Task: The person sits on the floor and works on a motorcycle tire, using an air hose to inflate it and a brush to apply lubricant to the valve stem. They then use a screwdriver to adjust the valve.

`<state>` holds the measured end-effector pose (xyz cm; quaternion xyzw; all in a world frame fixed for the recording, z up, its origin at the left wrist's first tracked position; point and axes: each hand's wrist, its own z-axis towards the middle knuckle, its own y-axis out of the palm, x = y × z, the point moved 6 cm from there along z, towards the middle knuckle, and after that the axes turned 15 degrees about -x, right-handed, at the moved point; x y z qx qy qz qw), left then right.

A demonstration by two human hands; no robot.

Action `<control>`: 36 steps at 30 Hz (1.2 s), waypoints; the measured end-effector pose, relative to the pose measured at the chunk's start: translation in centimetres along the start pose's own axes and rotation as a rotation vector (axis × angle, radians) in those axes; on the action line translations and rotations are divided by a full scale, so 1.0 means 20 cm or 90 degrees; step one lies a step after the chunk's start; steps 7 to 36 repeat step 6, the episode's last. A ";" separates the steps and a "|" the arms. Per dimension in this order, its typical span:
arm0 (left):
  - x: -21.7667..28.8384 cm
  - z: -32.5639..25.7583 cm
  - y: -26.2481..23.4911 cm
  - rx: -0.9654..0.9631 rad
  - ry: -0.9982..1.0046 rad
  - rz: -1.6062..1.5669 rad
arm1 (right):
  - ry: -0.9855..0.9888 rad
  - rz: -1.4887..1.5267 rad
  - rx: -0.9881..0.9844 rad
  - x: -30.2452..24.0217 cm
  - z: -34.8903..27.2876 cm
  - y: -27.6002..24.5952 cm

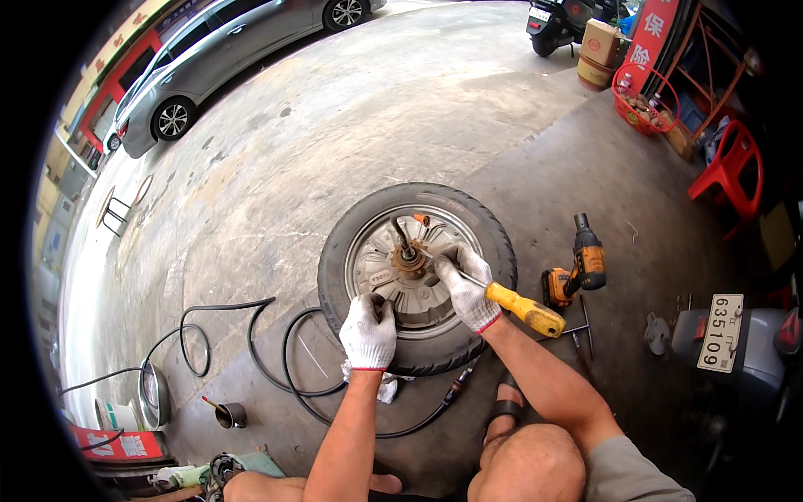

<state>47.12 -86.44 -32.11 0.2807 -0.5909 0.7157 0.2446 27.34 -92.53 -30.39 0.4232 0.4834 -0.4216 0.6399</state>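
Note:
A small scooter wheel with a black tyre (335, 251) and a silver hub (418, 297) lies flat on the concrete. A rusty axle (409, 255) with a black cable stands up at its middle. My right hand (465, 286), in a white glove, grips a yellow-handled screwdriver (525, 309) whose shaft points at the axle. My left hand (368, 330), also gloved, presses on the near rim where tyre and hub meet.
An orange and black cordless impact wrench (579, 268) lies right of the wheel. Black hoses (251, 343) loop on the floor at left. A small cup (231, 414) stands nearby. A scooter's rear (736, 343) is at right, red chair (734, 167) and basket (644, 105) beyond, a grey car (217, 58) far left.

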 end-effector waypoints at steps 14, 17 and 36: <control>-0.01 0.00 0.00 -0.004 0.002 0.023 | 0.049 0.039 -0.021 0.06 0.06 0.01; -0.01 0.00 0.00 -0.004 0.002 0.023 | 0.049 0.039 -0.021 0.06 0.06 0.01; -0.01 0.00 0.00 -0.004 0.002 0.023 | 0.049 0.039 -0.021 0.06 0.06 0.01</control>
